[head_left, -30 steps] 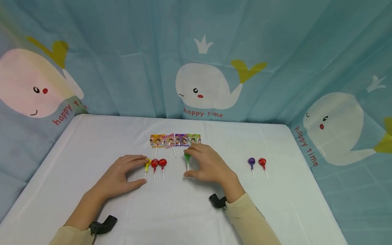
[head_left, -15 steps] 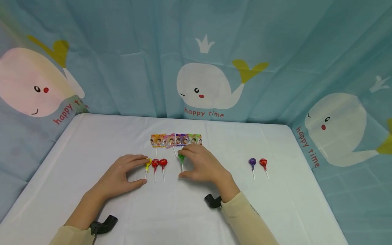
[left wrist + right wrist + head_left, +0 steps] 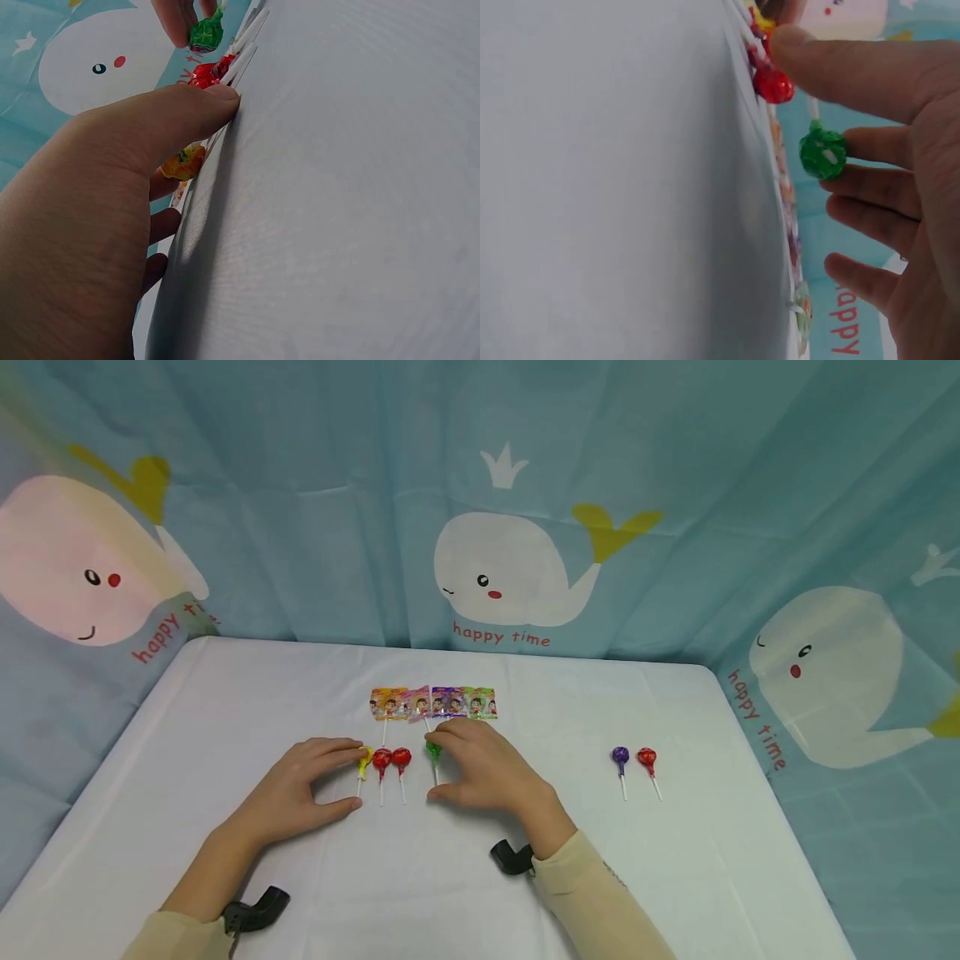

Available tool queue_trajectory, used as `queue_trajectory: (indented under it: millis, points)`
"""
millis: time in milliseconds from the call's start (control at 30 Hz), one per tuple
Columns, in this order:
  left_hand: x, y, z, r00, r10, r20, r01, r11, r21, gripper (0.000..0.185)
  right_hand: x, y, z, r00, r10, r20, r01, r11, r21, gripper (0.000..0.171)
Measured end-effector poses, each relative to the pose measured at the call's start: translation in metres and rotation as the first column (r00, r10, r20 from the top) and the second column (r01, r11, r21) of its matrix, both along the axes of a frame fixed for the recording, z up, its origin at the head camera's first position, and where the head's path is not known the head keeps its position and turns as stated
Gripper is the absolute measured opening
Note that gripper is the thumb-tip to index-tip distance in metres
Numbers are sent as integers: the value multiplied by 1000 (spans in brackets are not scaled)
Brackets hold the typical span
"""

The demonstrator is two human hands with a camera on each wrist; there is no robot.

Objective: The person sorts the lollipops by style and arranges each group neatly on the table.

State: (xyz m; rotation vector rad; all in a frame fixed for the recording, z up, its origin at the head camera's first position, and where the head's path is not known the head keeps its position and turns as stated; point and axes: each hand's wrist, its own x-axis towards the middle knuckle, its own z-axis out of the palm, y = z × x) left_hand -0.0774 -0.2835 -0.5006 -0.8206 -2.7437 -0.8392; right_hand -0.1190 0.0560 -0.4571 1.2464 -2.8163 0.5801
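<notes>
In the head view, my left hand [image 3: 296, 789] rests on the table beside a yellow lollipop [image 3: 365, 763], fingertips at its candy head and thumb near the stick's end. Two red lollipops, one [image 3: 382, 759] next to the yellow and another [image 3: 402, 757] right of it, lie with sticks towards me. My right hand [image 3: 487, 768] holds a green lollipop [image 3: 433, 749] between fingertips and thumb, just right of the reds. In the right wrist view the green candy head [image 3: 823, 154] touches the fingers and appears raised off the cloth; the thumb hides part of its stick.
Behind the hands lies a row of flat-wrapped lollipops: orange [image 3: 389, 702], pink [image 3: 419, 702], purple [image 3: 447, 701] and green [image 3: 481, 702]. Further right are a purple lollipop [image 3: 620, 755] and a red lollipop [image 3: 647, 757]. A whale-print curtain [image 3: 337, 552] borders the white table [image 3: 420, 885].
My right hand has carried the green lollipop leftwards, closer to the two red ones. The left hand has stayed in place by the yellow lollipop.
</notes>
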Motion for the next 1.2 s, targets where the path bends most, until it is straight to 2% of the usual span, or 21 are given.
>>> queue_trajectory:
  millis: [300, 1200]
  points:
    - [1, 0, 1, 1000, -7, 3, 7, 1000, 3, 69, 4, -7, -6, 998, 44, -51, -44, 999, 3, 76]
    - [-1, -1, -1, 999, -20, -27, 21, 1000, 21, 71, 7, -15, -18, 993, 51, -104, -45, 998, 54, 88]
